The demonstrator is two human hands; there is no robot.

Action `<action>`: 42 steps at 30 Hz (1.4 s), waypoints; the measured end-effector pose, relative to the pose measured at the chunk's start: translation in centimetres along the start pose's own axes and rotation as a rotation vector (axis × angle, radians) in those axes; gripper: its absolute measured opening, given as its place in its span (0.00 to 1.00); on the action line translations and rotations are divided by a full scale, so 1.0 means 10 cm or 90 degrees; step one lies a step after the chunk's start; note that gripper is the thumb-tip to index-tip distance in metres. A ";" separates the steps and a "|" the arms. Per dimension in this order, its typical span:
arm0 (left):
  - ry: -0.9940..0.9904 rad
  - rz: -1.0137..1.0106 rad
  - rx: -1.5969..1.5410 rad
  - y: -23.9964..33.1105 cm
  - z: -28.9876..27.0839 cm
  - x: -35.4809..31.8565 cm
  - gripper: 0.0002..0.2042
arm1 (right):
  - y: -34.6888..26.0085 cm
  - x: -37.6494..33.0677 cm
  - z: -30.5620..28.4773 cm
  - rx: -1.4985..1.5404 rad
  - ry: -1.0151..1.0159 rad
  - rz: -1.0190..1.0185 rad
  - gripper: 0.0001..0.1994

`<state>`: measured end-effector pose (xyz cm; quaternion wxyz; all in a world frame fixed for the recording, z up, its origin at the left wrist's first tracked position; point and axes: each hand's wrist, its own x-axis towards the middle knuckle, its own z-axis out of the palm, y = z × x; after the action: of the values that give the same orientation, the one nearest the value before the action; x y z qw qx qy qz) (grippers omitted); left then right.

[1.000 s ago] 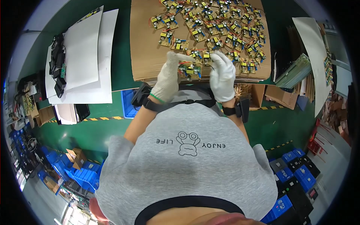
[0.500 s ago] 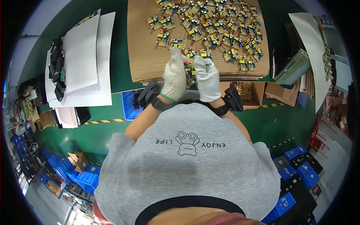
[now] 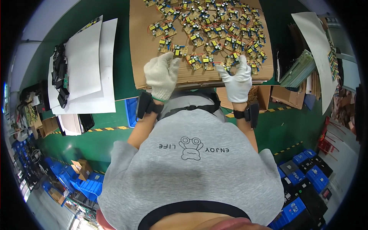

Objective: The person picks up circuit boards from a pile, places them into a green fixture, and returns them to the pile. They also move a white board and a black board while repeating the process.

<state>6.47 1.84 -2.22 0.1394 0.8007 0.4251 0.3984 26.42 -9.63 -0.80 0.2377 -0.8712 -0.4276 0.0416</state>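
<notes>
Both hands sit apart on the near edge of a big cardboard sheet [image 3: 145, 46] on the green surface [image 3: 122, 42]. Left hand [image 3: 161, 74], in a knit glove, lies flat with spread fingers, gripping nothing. Right hand [image 3: 237, 80] is fingers-up at the nearest small circuit boards [image 3: 209, 32]; can't tell if it's pinching one. Those boards, with yellow parts and red wires, are spread in loose rows, probably so each one's easy to reach. White paper sheets [image 3: 88, 69] with black parts [image 3: 59, 76] lie off to the left, blue bins [image 3: 306, 180] down on the floor.
</notes>
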 end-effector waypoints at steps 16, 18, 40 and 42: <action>-0.102 0.025 0.097 -0.05 -0.24 -0.14 0.26 | 0.09 0.02 0.32 0.253 -0.004 0.006 0.38; -0.088 0.018 0.088 -0.04 -0.21 -0.10 0.25 | 0.09 0.04 0.30 0.254 -0.020 0.007 0.38; 0.005 -0.398 0.078 0.26 0.28 0.18 0.18 | 0.82 0.65 -1.04 0.137 0.240 -0.004 0.19; 0.041 -0.435 0.064 0.28 0.30 0.22 0.20 | 1.22 0.84 -1.44 0.082 0.287 0.041 0.17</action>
<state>11.03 2.24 -1.50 0.2117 0.6048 0.6921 0.3324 44.55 -14.98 7.56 0.3805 -0.8549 -0.3320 -0.1190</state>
